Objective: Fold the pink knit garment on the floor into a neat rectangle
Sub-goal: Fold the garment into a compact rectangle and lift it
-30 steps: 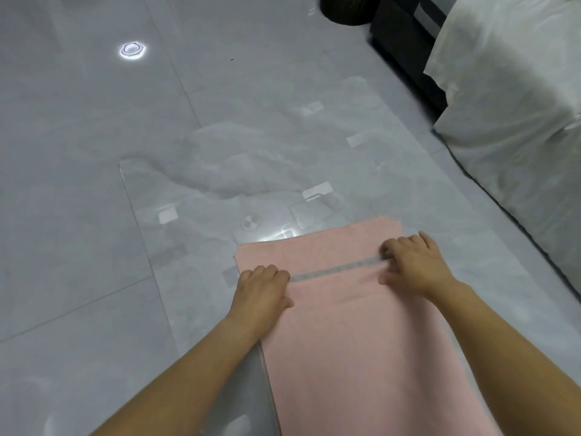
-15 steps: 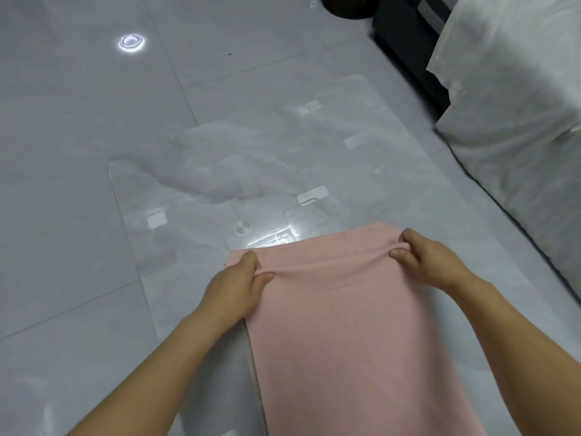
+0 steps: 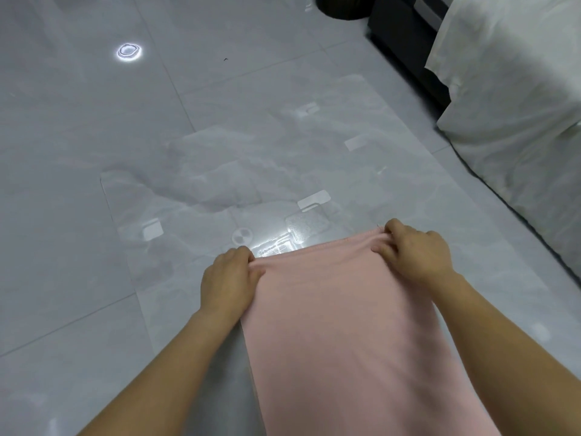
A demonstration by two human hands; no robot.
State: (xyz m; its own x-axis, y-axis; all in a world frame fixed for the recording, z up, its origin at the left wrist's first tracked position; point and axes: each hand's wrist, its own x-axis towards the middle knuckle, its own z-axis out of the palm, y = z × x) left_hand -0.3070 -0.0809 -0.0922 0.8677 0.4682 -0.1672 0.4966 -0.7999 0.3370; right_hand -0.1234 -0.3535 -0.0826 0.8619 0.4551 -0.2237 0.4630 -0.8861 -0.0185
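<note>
Grey tile floor (image 3: 78, 136), clear plastic mat (image 3: 251, 158) on it. Pink knit garment (image 3: 345, 325) lies there as a long strip. 1 s ago the hands pressed flat; now left hand (image 3: 229, 278) & right hand (image 3: 415, 250) pinch its far-edge corners, bunching it. Prob. the next fold starting.

Glossy grey marble tiles cover the floor (image 3: 78, 152), crossed by thin grout lines. A round glare (image 3: 129, 52) shines at upper left. A clear sheet (image 3: 251, 158) lies flat on the tiles. At right, white cloth (image 3: 518, 105) drapes beside dark furniture (image 3: 405, 36)
</note>
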